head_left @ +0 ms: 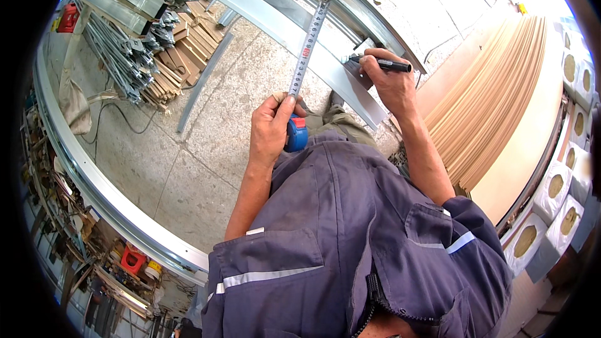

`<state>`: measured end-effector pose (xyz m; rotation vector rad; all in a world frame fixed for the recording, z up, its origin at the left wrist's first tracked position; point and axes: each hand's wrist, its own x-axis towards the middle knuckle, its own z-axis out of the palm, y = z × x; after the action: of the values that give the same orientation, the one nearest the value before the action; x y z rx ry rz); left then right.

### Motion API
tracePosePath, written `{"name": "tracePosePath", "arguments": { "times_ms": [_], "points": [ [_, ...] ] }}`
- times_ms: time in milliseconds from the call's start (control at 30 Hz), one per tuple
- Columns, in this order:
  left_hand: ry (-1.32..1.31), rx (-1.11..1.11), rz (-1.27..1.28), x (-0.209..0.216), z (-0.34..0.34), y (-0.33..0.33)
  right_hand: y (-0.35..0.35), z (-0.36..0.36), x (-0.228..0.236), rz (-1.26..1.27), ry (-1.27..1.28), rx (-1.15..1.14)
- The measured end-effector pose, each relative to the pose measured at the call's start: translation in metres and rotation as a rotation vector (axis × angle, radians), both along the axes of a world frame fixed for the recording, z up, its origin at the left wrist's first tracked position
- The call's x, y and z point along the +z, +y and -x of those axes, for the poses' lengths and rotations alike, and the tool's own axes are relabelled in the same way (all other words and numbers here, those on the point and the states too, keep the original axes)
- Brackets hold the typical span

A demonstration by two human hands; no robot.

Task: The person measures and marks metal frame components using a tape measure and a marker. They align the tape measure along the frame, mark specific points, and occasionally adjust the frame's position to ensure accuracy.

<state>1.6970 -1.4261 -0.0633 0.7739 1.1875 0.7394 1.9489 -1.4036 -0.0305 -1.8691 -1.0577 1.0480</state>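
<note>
My left hand (273, 125) is closed round a tape measure (297, 135) with a blue and red case. Its pulled-out blade (305, 56) runs up and away across a long grey metal profile (282, 19), its far tip lying over the metal. My thumb presses on the blade close to the case. In my right hand (391, 84) a black marker pen (385, 63) is gripped, its tip pointing left above the profile near its right end. That hand is close to the metal; whether it touches is hard to tell.
Stacked thin brown boards (491, 100) lie on the right, beside wrapped white rolls (551, 191). Bundled metal rods (116, 50) and wooden strips (181, 56) are at the upper left. A long white rail (125, 209) curves along the left, with clutter beyond it. A narrow metal strip (206, 81) lies on the concrete floor.
</note>
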Motion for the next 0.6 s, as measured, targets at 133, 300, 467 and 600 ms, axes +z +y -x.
{"name": "tracePosePath", "arguments": {
  "times_ms": [133,300,467,600],
  "points": [
    [-0.013,0.009,-0.019,-0.002,0.001,-0.001,0.002,0.001,0.002,0.004,-0.009,0.013],
    [-0.019,0.007,-0.034,-0.005,0.003,-0.001,-0.001,-0.003,-0.002,-0.012,0.096,-0.010],
    [-0.019,0.009,-0.035,-0.003,0.003,0.000,0.002,0.001,0.007,0.017,0.025,0.034],
    [-0.030,0.015,-0.001,-0.003,0.007,-0.002,-0.008,-0.006,0.008,-0.077,0.197,-0.009]
  ]
}}
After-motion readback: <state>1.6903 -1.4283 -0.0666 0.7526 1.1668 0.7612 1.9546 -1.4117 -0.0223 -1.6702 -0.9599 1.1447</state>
